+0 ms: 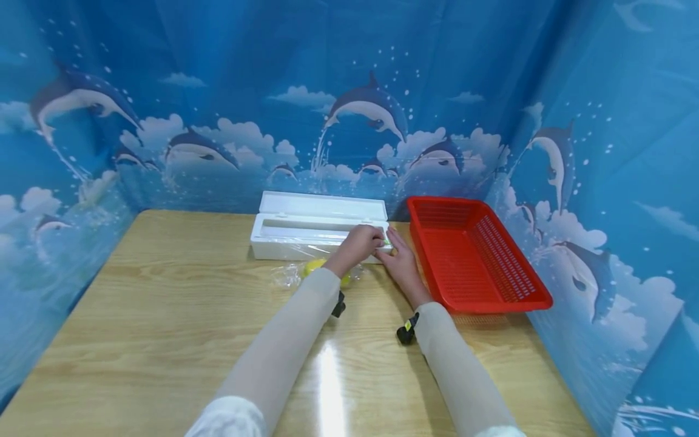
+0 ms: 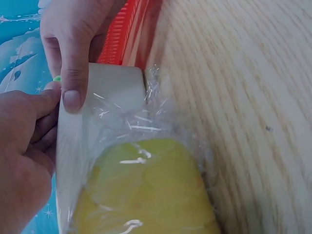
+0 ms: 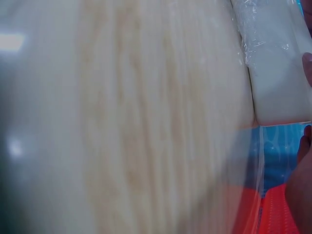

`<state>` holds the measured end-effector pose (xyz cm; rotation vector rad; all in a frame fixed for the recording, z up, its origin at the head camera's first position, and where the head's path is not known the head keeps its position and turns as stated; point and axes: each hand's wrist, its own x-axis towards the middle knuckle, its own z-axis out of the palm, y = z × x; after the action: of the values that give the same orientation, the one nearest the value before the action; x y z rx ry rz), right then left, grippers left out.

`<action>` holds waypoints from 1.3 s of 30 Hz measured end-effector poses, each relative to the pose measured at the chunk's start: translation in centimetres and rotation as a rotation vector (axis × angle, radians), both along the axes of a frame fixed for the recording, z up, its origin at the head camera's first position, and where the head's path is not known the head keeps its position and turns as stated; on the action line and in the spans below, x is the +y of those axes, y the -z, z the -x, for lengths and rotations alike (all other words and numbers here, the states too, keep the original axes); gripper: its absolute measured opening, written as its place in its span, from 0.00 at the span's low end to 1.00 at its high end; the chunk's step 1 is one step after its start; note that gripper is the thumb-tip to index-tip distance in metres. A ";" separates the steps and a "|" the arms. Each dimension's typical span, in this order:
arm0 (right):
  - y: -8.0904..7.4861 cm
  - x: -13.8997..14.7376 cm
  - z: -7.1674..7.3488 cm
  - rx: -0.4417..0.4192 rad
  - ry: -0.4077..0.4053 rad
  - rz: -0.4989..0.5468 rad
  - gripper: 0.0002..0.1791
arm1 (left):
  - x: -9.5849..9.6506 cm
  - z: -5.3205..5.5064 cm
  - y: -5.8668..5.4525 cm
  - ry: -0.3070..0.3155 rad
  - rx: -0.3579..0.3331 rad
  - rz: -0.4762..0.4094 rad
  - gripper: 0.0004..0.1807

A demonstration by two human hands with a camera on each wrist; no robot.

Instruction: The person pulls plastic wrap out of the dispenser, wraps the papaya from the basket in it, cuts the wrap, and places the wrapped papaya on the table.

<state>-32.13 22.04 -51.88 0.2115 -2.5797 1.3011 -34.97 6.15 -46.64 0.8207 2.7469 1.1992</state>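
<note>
A long white cling film box (image 1: 273,250) lies with its lid (image 1: 322,205) raised. Clear film (image 2: 146,119) hangs over its front side and covers a smooth yellow object (image 2: 146,192), perhaps a fruit, on the table. At the box's right end my left hand (image 1: 361,241) has thumb and fingers pinched at a small green piece (image 2: 57,78), mostly hidden, that looks like a cutter slider. My right hand (image 1: 401,265) grips the same end, its thumb pressed on the front face and its fingers over the far side. The right wrist view catches only edges of the hands.
A red plastic basket (image 1: 450,309) stands just right of the box, close to my right forearm. The wooden table (image 1: 164,328) reaches back to a blue dolphin curtain (image 1: 229,73), which also hangs along both sides.
</note>
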 end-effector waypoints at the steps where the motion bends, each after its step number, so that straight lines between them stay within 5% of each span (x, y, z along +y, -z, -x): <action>1: 0.0 0.1 0.0 0.007 0.002 0.005 0.41 | -0.1 0.0 -0.1 0.002 -0.007 -0.006 0.08; 15: -0.2 0.8 0.1 -0.052 0.012 0.019 0.45 | -1.8 0.0 -0.9 0.006 -0.001 0.091 0.09; 24: -0.1 0.4 0.1 -0.054 0.014 0.001 0.45 | -4.4 -0.4 -0.9 -0.038 -0.009 0.117 0.10; 34: -0.6 0.4 -0.2 -0.078 -0.010 0.007 0.48 | -11.3 -1.7 -1.6 -0.155 -0.106 0.130 0.11; 39: -0.5 0.6 -0.2 -0.075 -0.005 -0.007 0.48 | -16.6 -2.4 -1.8 -0.214 -0.040 0.226 0.09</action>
<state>-31.92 22.66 -51.36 0.1733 -2.6473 1.3261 -32.61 -10.45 -44.79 0.4865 2.9238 0.8944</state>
